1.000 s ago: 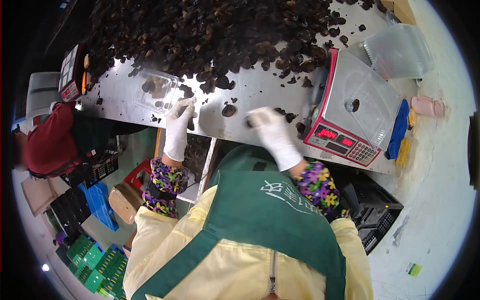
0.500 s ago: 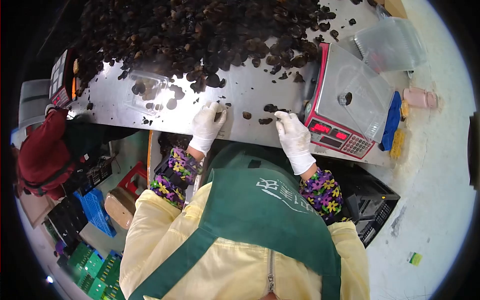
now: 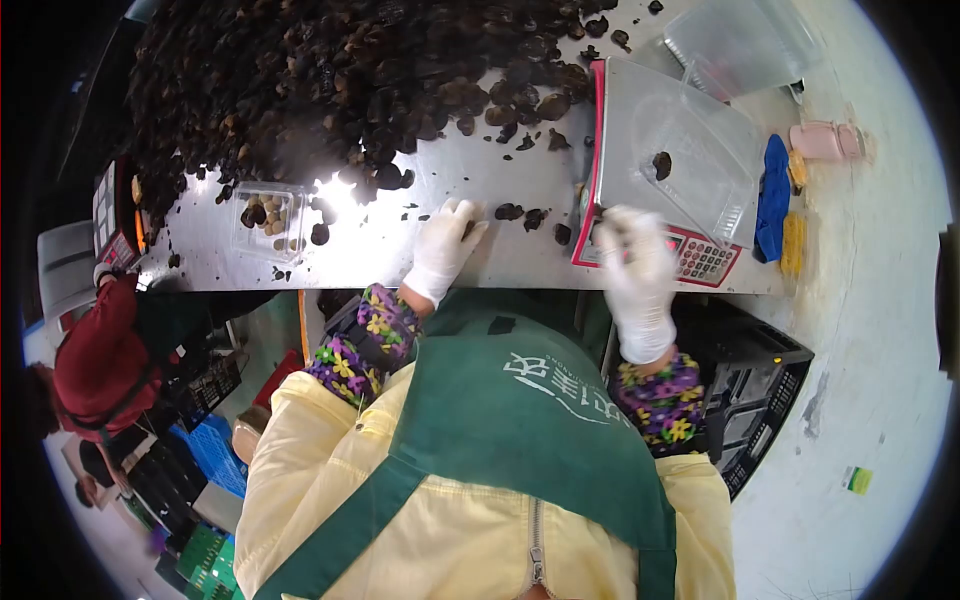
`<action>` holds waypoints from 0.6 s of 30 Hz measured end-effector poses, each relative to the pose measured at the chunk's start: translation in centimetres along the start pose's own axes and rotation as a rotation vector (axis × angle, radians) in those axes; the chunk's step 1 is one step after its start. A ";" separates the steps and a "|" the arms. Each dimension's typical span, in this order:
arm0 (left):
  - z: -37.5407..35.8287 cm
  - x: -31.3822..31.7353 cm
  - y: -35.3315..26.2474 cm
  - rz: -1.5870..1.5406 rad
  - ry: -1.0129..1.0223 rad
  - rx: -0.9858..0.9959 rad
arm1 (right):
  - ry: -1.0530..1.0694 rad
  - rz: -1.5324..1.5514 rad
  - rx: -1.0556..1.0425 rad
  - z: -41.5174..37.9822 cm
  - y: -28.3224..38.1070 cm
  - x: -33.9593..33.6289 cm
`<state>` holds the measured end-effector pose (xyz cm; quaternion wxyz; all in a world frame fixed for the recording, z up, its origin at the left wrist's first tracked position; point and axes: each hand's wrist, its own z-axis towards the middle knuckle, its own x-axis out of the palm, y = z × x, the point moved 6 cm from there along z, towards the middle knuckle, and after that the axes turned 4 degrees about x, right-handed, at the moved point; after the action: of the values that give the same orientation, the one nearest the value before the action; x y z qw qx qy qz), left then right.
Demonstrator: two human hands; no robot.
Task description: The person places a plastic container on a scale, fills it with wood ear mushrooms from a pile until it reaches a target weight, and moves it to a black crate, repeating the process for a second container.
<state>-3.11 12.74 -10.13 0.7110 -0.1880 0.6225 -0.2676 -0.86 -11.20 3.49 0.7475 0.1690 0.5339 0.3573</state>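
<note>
My left hand [image 3: 446, 250], in a white glove, rests over the steel table's front part. Its fingers are curled, with a small dark piece of wood ear mushroom [image 3: 468, 231] showing between thumb and fingers. My right hand [image 3: 640, 285], gloved too, is over the front left corner of the red-edged scale [image 3: 668, 130]; motion smears its fingers, so I cannot see whether they hold anything. On the scale lies a clear plastic tray [image 3: 700, 190] with one dark piece [image 3: 662, 165] at it. Several loose mushroom pieces [image 3: 535, 218] lie between my hands.
A large heap of dark mushrooms [image 3: 330, 90] covers the back. At left is a clear box [image 3: 270, 215] with tan and dark pieces. Stacked clear trays [image 3: 745, 45], a blue cloth [image 3: 771, 200] and a pink bottle [image 3: 830, 141] are right. Another person [image 3: 105, 350] stands left.
My right hand has moved right, from beside the loose pieces to the scale's front edge. My left hand stays near the table's front. The view has shifted, so the table appears farther up and left.
</note>
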 end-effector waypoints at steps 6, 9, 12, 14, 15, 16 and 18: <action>3.4 1.6 -2.1 -0.014 0.110 0.156 | -0.171 -0.205 0.115 4.0 -3.6 -5.8; 3.2 1.6 -2.7 -0.011 0.130 0.148 | -0.100 -0.117 0.084 1.3 -2.6 -5.0; 3.0 1.9 -4.6 -0.022 0.118 0.151 | 0.072 -0.208 0.003 -2.4 -1.3 -1.0; 3.2 3.2 -5.8 0.049 0.101 0.213 | 0.215 -0.192 0.023 -4.4 -1.3 1.5; 3.2 3.7 -5.9 0.047 0.101 0.220 | 0.295 -0.199 0.070 -5.1 -1.5 2.1; 3.0 4.4 -5.9 0.128 0.125 0.228 | 0.291 -0.203 0.072 -5.3 -1.9 2.0; 2.8 5.2 -5.7 0.207 0.153 0.239 | 0.176 -0.127 0.066 -5.5 -2.2 1.0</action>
<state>-0.73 4.85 -10.33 0.7027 -0.0164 0.6544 -0.2787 -4.96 -12.73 -0.68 0.7130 0.1273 0.6185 0.3048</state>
